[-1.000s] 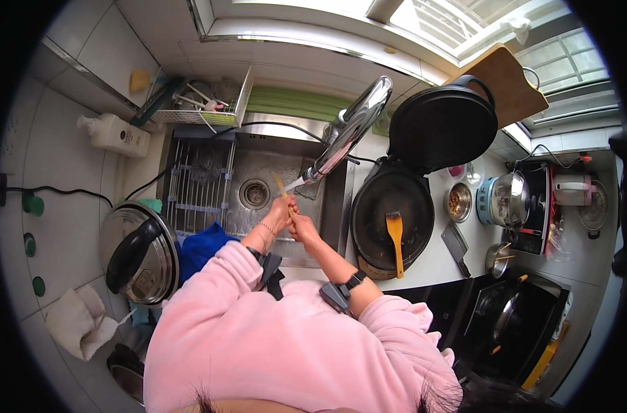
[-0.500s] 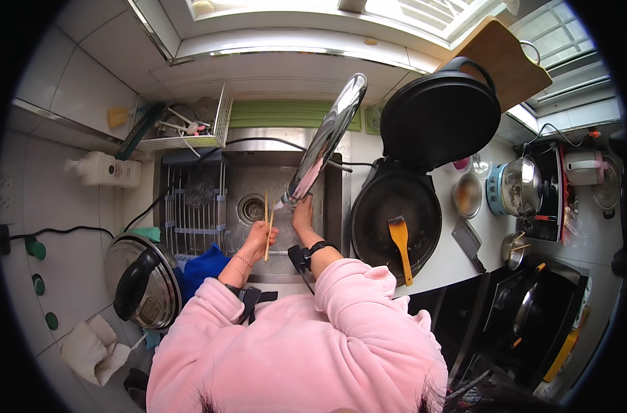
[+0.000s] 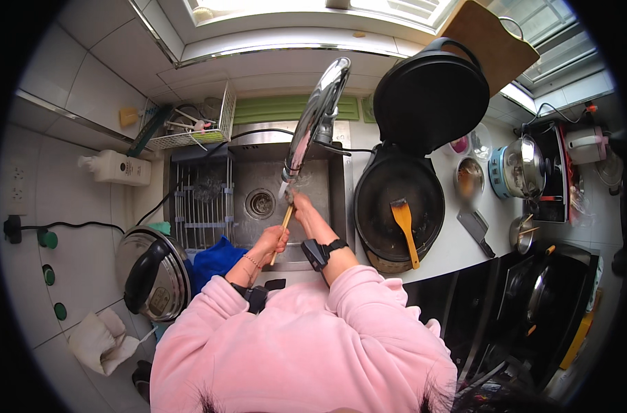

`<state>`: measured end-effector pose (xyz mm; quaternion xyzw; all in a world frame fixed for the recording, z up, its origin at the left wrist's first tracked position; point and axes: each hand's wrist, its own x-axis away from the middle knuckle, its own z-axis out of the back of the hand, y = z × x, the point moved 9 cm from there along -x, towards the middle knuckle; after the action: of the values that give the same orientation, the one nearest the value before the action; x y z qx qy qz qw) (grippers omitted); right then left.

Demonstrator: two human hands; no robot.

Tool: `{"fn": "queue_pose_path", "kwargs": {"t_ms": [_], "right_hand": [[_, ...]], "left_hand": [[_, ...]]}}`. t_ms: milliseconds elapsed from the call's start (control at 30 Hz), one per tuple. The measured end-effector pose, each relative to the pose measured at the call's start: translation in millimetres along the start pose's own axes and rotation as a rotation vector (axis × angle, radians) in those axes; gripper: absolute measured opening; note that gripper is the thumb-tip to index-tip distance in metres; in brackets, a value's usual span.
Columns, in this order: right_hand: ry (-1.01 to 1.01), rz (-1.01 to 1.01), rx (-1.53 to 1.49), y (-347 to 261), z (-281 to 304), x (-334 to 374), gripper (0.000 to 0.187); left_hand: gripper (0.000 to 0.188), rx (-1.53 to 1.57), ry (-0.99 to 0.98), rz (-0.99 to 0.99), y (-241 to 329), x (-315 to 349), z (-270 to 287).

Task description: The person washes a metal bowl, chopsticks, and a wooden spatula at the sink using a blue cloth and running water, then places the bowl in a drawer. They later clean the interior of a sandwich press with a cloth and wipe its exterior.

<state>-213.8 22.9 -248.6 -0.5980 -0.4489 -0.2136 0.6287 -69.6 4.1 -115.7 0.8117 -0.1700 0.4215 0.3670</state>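
On the far left, a white bottle (image 3: 115,168) lies on the tiled ledge. Below it, a round shiny rice cooker (image 3: 152,274) sits near the person, with a crumpled white cloth (image 3: 100,341) beside it. A white wire basket (image 3: 193,127) hangs far back by the wall, so wet things can drip.

Next comes the metal sink (image 3: 258,186). It is grey and square with a round drain (image 3: 260,203). A wire rack (image 3: 202,206) lies over its left part, and a blue cloth (image 3: 217,258) sits on the near edge.

The left hand (image 3: 271,241) is closed around the near end of thin wooden chopsticks (image 3: 283,230). They point away, over the sink, so the water can fall into it. The right hand (image 3: 301,204) reaches farther out and is curled around the far tips, just under the shiny curved tap (image 3: 317,120), likely to rub them clean. How tightly its fingers close is hard to see. A black band (image 3: 324,249) wraps the right wrist, and both sleeves are soft and pink.

To the right, a round black pan (image 3: 396,206) stands open on the counter, its lid (image 3: 430,96) tipped up. An orange spatula (image 3: 404,227) rests inside. Farther right are a small bowl (image 3: 468,177), a shiny pot (image 3: 523,165), and a brown wooden board (image 3: 489,41) leaning far back by the window.
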Motion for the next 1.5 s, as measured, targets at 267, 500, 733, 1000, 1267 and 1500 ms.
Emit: {"fn": "queue_pose_path", "kwargs": {"t_ms": [267, 500, 733, 1000, 1267, 1500], "right_hand": [[0.251, 0.607, 1.157, -57.9, 0.2, 92.5, 0.021], [0.51, 1.272, 1.158, -182.5, 92.8, 305.5, 0.012], [0.939, 0.637, 1.477, -187.7, 235.2, 324.3, 0.047], [0.318, 1.006, 1.013, -162.0, 128.2, 301.3, 0.032], [-0.215, 0.291, 0.479, -16.5, -25.4, 137.9, 0.022], [0.016, 0.628, 1.029, -22.1, -31.0, 60.6, 0.043]], "left_hand": [[0.014, 0.346, 0.09, 0.051, -0.1, 8.7, 29.4], [0.018, 0.499, -0.029, 0.092, -1.7, -23.9, 13.7], [0.027, 0.487, -0.053, 0.016, 3.5, -22.8, 7.4], [0.031, 0.587, 0.015, -0.027, 0.7, 1.8, -1.0], [0.021, 0.326, 0.005, -0.208, 6.7, -11.2, 2.0], [0.024, 0.109, 0.35, -0.263, 11.0, 9.7, 59.9]]}}
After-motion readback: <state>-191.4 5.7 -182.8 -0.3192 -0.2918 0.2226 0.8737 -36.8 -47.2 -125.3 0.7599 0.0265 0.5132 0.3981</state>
